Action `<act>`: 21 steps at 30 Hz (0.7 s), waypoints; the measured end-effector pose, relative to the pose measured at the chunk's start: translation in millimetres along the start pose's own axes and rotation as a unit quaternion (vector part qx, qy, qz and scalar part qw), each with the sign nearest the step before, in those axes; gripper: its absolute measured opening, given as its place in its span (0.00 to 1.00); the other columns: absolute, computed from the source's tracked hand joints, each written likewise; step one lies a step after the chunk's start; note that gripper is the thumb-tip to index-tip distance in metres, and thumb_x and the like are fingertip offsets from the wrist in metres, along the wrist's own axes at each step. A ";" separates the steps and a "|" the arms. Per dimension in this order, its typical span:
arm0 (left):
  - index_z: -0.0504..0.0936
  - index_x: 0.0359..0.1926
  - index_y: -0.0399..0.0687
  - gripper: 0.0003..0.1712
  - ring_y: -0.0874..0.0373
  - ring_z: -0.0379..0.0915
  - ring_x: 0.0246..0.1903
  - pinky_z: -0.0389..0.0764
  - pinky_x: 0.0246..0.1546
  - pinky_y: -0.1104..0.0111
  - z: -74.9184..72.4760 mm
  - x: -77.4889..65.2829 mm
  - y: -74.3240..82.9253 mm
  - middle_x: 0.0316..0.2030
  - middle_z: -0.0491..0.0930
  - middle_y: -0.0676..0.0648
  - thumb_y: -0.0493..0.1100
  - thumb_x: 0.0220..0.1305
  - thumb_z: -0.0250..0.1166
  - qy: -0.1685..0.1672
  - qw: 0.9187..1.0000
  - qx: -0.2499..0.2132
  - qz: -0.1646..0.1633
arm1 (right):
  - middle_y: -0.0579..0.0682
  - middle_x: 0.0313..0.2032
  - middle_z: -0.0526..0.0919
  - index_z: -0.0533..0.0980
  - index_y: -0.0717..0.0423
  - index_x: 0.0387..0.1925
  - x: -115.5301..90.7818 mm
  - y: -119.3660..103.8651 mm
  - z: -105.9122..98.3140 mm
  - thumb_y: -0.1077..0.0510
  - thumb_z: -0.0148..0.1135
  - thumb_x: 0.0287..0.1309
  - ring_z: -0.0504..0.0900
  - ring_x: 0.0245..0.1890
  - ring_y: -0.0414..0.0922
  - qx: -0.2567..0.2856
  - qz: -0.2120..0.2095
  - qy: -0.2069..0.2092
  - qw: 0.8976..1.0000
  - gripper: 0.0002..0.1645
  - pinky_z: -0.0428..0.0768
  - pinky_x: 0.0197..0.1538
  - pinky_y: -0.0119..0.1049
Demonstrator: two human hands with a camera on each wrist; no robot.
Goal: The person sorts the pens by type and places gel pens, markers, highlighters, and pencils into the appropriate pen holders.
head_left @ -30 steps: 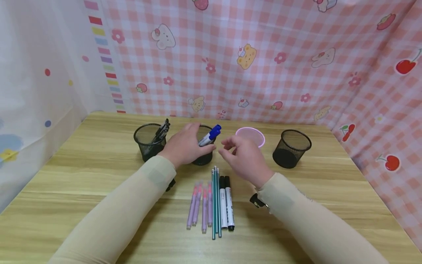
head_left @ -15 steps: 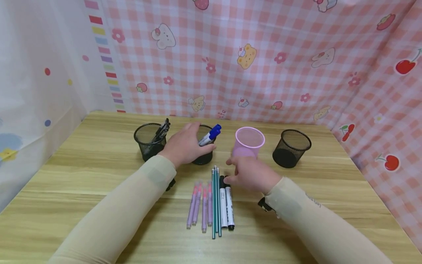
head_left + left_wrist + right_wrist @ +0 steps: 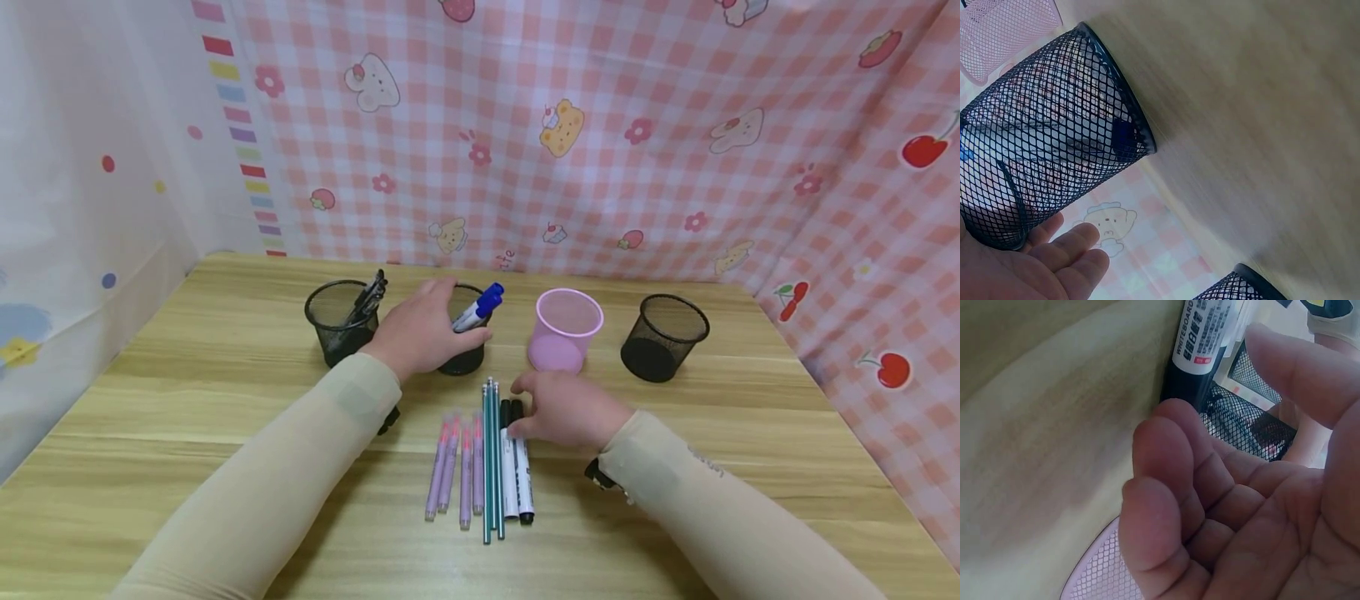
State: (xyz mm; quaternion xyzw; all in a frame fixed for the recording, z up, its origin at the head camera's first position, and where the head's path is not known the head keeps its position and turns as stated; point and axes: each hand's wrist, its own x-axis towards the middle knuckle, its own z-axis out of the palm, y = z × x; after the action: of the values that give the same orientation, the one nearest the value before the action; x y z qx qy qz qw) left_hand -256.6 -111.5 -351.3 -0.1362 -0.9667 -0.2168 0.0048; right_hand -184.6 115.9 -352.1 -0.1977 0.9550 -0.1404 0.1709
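Observation:
My left hand (image 3: 420, 329) grips the black mesh pen holder (image 3: 463, 363), thumb in front and fingers around the far side. Two blue-capped markers (image 3: 474, 312) lean inside that holder, and their blue ends show through its mesh (image 3: 1054, 137) in the left wrist view. Over the caps of two black-capped whiteboard markers (image 3: 522, 475) hovers my right hand (image 3: 570, 408). Its fingers bend loosely and the thumb stands apart. In the right wrist view a whiteboard marker (image 3: 1200, 337) has its black cap right at the fingertips, not pinched.
Left of the markers lie several green pencils (image 3: 491, 467) and several purple highlighters (image 3: 465, 492). A black holder with black pens (image 3: 337, 321) stands at left; a pink holder (image 3: 562, 350) and another black holder (image 3: 660, 350) stand at right. A pink checked curtain (image 3: 480, 192) hangs behind.
My right hand has come down and toward me from beside the blue markers to the black-capped whiteboard markers, uncovering the pink holder. My left hand has stayed on its holder.

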 end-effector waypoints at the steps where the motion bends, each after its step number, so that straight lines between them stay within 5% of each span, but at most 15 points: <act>1: 0.55 0.83 0.46 0.64 0.44 0.73 0.68 0.78 0.67 0.48 0.0 -0.1 0.1 0.77 0.64 0.40 0.83 0.62 0.57 0.000 1.000 -0.001 0.000 | 0.43 0.29 0.83 0.79 0.55 0.64 0.2 -0.4 0.4 0.44 0.78 0.59 0.80 0.30 0.41 -0.001 -0.002 0.000 1.000 0.36 0.81 0.38 0.38; 13: 0.56 0.83 0.47 0.64 0.44 0.72 0.69 0.77 0.68 0.48 -0.3 -0.3 1.2 0.78 0.63 0.40 0.83 0.62 0.57 -0.001 1.000 -0.001 -0.001 | 0.51 0.55 0.88 0.77 0.55 0.67 0.5 -7.6 4.6 0.43 0.77 0.60 0.83 0.42 0.41 -0.002 0.000 -0.007 1.000 0.39 0.84 0.60 0.47; 21: 0.55 0.83 0.48 0.64 0.44 0.72 0.69 0.77 0.68 0.48 1.0 0.7 0.4 0.77 0.64 0.41 0.84 0.61 0.57 -0.001 1.000 -0.001 -0.006 | 0.51 0.53 0.88 0.78 0.55 0.66 2.2 -7.2 6.0 0.43 0.77 0.60 0.83 0.42 0.41 -0.001 0.005 -0.009 1.000 0.37 0.84 0.60 0.46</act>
State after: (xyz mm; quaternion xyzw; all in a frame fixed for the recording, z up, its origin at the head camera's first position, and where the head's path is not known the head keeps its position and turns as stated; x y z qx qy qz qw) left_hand -257.1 -110.5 -352.0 -0.1307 -0.9673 -0.2175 0.0026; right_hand -181.8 107.5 -355.7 -0.1944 0.9546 -0.1366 0.1798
